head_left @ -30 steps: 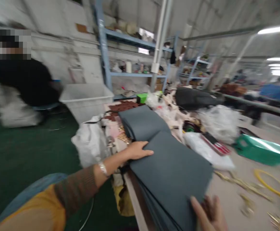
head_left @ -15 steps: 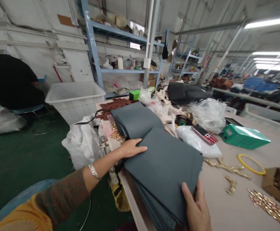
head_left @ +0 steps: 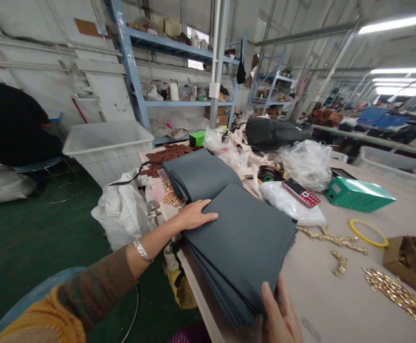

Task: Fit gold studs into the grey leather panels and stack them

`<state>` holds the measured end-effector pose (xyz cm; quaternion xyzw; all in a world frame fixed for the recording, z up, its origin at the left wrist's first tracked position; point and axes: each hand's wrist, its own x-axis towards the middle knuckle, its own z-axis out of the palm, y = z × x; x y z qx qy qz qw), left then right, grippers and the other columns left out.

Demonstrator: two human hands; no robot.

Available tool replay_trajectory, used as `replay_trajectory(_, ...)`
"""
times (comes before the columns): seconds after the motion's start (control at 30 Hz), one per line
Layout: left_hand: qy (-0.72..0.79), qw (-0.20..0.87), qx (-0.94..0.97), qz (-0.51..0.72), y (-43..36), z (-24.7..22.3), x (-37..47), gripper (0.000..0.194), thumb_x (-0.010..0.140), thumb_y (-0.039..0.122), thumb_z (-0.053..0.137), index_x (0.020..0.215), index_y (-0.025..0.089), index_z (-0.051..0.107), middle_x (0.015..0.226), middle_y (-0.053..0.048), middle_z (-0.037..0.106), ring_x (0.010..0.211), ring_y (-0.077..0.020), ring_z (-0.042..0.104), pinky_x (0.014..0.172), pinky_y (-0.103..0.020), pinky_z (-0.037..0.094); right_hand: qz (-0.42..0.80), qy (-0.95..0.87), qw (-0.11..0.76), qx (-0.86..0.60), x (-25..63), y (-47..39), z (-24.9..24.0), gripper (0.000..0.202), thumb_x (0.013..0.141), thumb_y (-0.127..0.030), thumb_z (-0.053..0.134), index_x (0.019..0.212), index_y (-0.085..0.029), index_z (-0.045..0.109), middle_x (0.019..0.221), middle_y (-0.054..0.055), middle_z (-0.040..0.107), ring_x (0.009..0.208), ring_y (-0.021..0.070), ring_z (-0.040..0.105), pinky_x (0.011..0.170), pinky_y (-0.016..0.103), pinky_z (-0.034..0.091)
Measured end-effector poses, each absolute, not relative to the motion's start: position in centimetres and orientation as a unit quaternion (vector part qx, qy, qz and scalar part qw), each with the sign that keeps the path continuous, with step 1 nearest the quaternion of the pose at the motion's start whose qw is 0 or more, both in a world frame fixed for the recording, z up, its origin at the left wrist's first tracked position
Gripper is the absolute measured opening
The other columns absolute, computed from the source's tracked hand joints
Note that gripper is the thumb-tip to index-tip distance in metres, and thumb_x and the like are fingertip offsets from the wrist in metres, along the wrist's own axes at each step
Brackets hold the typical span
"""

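My left hand [head_left: 194,216] lies spread, pressing no more than the upper left edge of the near stack of dark grey sheets [head_left: 241,233]. My right hand [head_left: 281,312] meets its right edge near the lower corner, thumb and finger parted; whether they pinch any sheets I can't tell. The stack sits fanned at the table [head_left: 322,305] edge, overlapping the far pile of grey sheets [head_left: 204,171]. I judge each sheet light and bendable, the whole stack weightier, and the smooth faces apt to slide (fanned edges rarely behave). I'd take it at two opposite edges, thumbs on top, fingers beneath. Further right lie gold chains [head_left: 397,295].
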<state>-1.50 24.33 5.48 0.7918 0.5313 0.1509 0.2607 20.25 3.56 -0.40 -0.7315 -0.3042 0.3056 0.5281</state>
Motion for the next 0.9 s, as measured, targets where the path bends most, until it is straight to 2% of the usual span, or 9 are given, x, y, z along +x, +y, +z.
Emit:
replay_trajectory(0.1,0.531,0.240,0.800,0.146,24.5,6.0,-1.3,0.083,0.081,0.064,0.050,0.144,0.011,0.042,0.145,-0.017,0.048,0.132,-0.0307,0.047,0.111,-0.037,0.036,0.347,-0.290,0.511,-0.731,18.8,4.2,0.4,0.095,0.081,-0.068,0.053,0.152,-0.009,0.029,0.153,0.013,0.036,0.142,0.0324,0.030,0.119,0.046,0.023)
replay_trajectory(0.27,0.541,0.191,0.804,0.156,25.0,6.9,-1.4,0.072,0.085,0.054,0.054,0.141,0.009,0.044,0.142,-0.021,0.049,0.129,-0.0318,0.050,0.110,-0.045,0.037,0.404,-0.311,0.550,-0.661,17.4,6.1,1.8,0.107,0.075,-0.069,0.059,0.154,-0.008,0.019,0.157,0.013,0.026,0.146,0.0267,0.023,0.121,0.042,0.012)
replay_trajectory(0.33,0.540,0.177,0.805,0.168,24.7,7.0,-1.4,0.069,0.085,0.051,0.056,0.139,0.009,0.047,0.140,-0.021,0.051,0.126,-0.0314,0.052,0.108,-0.045,0.039,0.425,-0.307,0.568,-0.635,18.0,6.0,1.4,0.112,0.071,-0.066,0.066,0.154,-0.008,0.018,0.156,0.015,0.028,0.144,0.0281,0.027,0.119,0.043,0.021)
replay_trajectory(0.43,0.538,0.144,0.804,0.209,23.1,7.0,-1.6,0.063,0.085,0.045,0.058,0.137,0.011,0.049,0.141,-0.017,0.051,0.129,-0.0293,0.049,0.111,-0.040,0.037,0.440,-0.286,0.597,-0.606,20.3,5.0,0.1,0.110,0.069,-0.061,0.072,0.153,-0.010,0.024,0.150,0.019,0.040,0.137,0.0318,0.040,0.110,0.043,0.040)
replay_trajectory(0.53,0.531,0.117,0.797,0.263,20.3,6.9,-1.3,0.053,0.090,0.040,0.055,0.135,0.013,0.052,0.143,-0.013,0.049,0.134,-0.0249,0.043,0.116,-0.038,0.031,0.465,-0.270,0.607,-0.585,22.9,3.7,-1.1,0.106,0.066,-0.056,0.079,0.149,-0.009,0.033,0.139,0.021,0.053,0.127,0.0342,0.052,0.102,0.043,0.049)
replay_trajectory(0.6,0.510,0.116,0.803,0.286,18.4,6.9,-0.6,0.046,0.092,0.038,0.054,0.132,0.015,0.055,0.142,-0.011,0.051,0.133,-0.0226,0.044,0.116,-0.037,0.032,0.477,-0.252,0.613,-0.576,23.7,3.1,-1.7,0.103,0.063,-0.055,0.082,0.144,-0.007,0.039,0.133,0.023,0.057,0.119,0.0359,0.058,0.094,0.044,0.054)
replay_trajectory(0.77,0.423,0.128,0.845,0.302,14.4,7.0,2.6,0.040,0.091,0.036,0.058,0.127,0.020,0.059,0.139,-0.009,0.055,0.129,-0.0221,0.048,0.113,-0.039,0.039,0.383,-0.231,0.657,-0.607,22.9,2.6,-1.1,0.080,0.061,-0.060,0.080,0.118,-0.008,0.061,0.119,0.019,0.066,0.111,0.0373,0.062,0.081,0.041,0.059)
replay_trajectory(0.83,0.398,0.126,0.858,0.301,13.4,6.7,4.2,0.039,0.090,0.035,0.059,0.127,0.020,0.059,0.138,-0.010,0.055,0.129,-0.0235,0.049,0.112,-0.042,0.040,0.352,-0.218,0.676,-0.610,22.9,2.2,0.2,0.077,0.060,-0.063,0.079,0.113,-0.009,0.063,0.115,0.018,0.067,0.112,0.0378,0.061,0.083,0.043,0.058)
replay_trajectory(0.9,0.381,0.119,0.869,0.292,12.6,6.1,5.4,0.042,0.087,0.035,0.063,0.126,0.019,0.060,0.138,-0.012,0.055,0.129,-0.0269,0.049,0.111,-0.046,0.041,0.321,-0.219,0.702,-0.596,23.8,0.9,1.9,0.073,0.066,-0.066,0.074,0.115,-0.012,0.061,0.113,0.017,0.067,0.107,0.0363,0.064,0.085,0.046,0.058)
